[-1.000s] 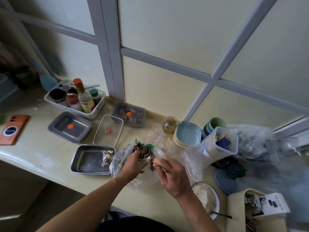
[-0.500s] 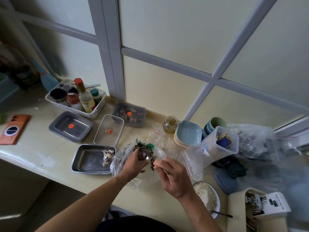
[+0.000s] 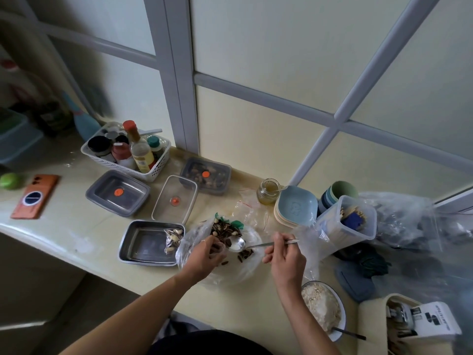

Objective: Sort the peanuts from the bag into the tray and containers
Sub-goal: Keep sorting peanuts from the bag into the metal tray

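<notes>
Metal spoon [image 3: 238, 244], R hand [image 3: 285, 257] now rightward

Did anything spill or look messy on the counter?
A little. A few dark pieces lie scattered on the spread-out plastic bag, apart from the main pile, just below the spoon that the right hand holds. They look spilled, but seem to be on the plastic, not the bare counter.

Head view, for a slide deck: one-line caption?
Right hand holds spoon over open bag; left hand reaches inside.
</notes>
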`<state>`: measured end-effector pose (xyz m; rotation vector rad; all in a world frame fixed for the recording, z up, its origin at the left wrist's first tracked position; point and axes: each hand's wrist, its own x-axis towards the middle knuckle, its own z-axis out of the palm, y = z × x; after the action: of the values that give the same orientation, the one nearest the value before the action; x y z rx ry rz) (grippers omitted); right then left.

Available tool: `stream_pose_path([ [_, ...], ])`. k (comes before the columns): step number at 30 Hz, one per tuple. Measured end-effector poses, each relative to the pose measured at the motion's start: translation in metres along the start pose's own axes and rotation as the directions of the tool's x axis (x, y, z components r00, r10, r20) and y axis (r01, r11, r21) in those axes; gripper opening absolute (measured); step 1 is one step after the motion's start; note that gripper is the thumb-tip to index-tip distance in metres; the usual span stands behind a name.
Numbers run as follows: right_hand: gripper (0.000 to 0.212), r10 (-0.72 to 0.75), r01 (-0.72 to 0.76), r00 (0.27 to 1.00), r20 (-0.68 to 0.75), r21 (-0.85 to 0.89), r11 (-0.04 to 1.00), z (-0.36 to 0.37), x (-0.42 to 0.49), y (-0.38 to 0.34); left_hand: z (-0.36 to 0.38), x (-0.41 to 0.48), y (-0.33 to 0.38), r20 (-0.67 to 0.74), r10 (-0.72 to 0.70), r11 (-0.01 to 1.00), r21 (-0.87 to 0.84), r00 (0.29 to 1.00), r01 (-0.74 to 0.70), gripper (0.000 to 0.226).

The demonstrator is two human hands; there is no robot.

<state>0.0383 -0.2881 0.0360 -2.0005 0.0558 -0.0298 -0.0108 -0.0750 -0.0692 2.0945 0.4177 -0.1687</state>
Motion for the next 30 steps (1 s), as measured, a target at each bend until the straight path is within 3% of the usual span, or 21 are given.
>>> stream_pose_path([
  [9, 0.045, 0.305, -0.306, 0.952, -0.027, -0.026, 0.952, 0.022, 0.0, 0.04, -0.007, -0.004, -0.009, -0.023, 0.046, 0.999, 0.015, 0.999, -0.045, 0.024],
  [13, 0.039, 0.379, -0.377, 0.925, -0.011, 0.082, 0.923, 0.027, -0.006, 0.048, -0.008, -0.005, -0.01, -0.012, 0.08, 0.997, 0.012, 0.997, -0.08, 0.026],
  [20, 0.056, 0.519, -0.518, 0.852, 0.07, 0.258, 0.815, 0.035, 0.01, 0.035, -0.008, -0.008, -0.014, 0.028, 0.113, 0.994, -0.013, 0.993, -0.113, 0.033],
  [25, 0.05, 0.546, -0.517, 0.838, 0.007, 0.332, 0.789, 0.037, 0.031, 0.028, -0.009, -0.007, -0.013, 0.035, 0.086, 0.996, -0.017, 0.996, -0.086, 0.025],
  [30, 0.043, 0.515, -0.476, 0.855, -0.057, 0.306, 0.824, 0.033, 0.032, 0.025, -0.01, -0.006, -0.011, 0.038, 0.086, 0.996, -0.026, 0.996, -0.085, 0.033],
])
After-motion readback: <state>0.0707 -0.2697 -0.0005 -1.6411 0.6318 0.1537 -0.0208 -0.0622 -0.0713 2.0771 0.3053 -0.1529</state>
